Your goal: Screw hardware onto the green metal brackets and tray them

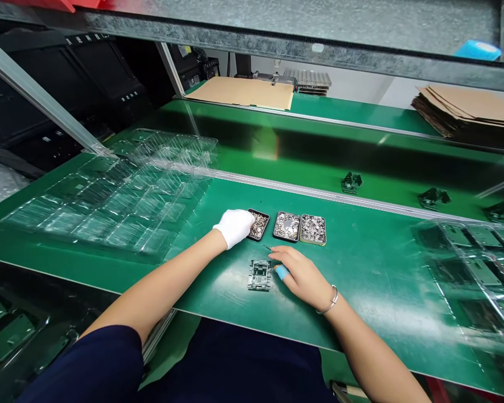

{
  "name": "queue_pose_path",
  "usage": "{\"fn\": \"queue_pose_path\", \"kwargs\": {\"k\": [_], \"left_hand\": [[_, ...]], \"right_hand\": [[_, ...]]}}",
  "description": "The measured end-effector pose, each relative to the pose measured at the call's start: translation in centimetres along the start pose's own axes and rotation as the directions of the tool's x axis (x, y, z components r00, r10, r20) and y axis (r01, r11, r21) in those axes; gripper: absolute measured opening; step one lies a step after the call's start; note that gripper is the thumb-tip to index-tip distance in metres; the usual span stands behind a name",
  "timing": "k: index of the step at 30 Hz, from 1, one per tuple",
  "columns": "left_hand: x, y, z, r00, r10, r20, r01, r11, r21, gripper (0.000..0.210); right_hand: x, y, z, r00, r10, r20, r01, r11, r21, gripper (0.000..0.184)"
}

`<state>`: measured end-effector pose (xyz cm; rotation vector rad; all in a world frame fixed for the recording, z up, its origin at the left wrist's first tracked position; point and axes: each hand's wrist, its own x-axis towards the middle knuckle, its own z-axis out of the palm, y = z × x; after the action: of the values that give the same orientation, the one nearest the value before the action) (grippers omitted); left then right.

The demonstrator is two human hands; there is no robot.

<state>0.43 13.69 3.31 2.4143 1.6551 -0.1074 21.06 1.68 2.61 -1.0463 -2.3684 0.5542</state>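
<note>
My left hand (235, 228), in a white glove, reaches over the left shallow tray (267, 219) of small metal parts. Its fingers are pressed together at the parts; whatever they pinch is hidden. Blue tape is wrapped round a digit of my bare right hand (302, 273). A thin dark pointed tool (267, 247) sticks out from its fingertips, mostly concealed by the hand. Just left of that hand, a small dark frame-like assembly (259, 275) lies flat on the green bench. Two more trays of silvery parts, one (286, 226) and another (313, 229), stand side by side beyond it.
Clear plastic compartment trays (109, 207) cover the bench's left side. Another compartment tray (479, 263) with flat parts sits at the right. Several dark assemblies (351, 182) lie past the metal rail (285, 189). A shelf edge (252, 42) crosses overhead; cardboard sheets (474, 112) are stacked behind.
</note>
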Motion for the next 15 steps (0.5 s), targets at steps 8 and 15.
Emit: {"fn": "queue_pose_path", "kwargs": {"k": [8, 15], "left_hand": [[-3.6, -1.2, -1.3, 0.98, -0.049, -0.192, -0.047, 0.884, -0.465, 0.028], [-10.4, 4.4, -0.2, 0.992, 0.1, 0.076, 0.074, 0.024, -0.997, 0.026]], "right_hand": [[0.1, 0.1, 0.0, 0.996, -0.021, -0.088, 0.021, 1.0, -0.005, 0.032], [0.5, -3.1, 0.0, 0.92, -0.069, -0.387, 0.093, 0.995, 0.044, 0.019]]}}
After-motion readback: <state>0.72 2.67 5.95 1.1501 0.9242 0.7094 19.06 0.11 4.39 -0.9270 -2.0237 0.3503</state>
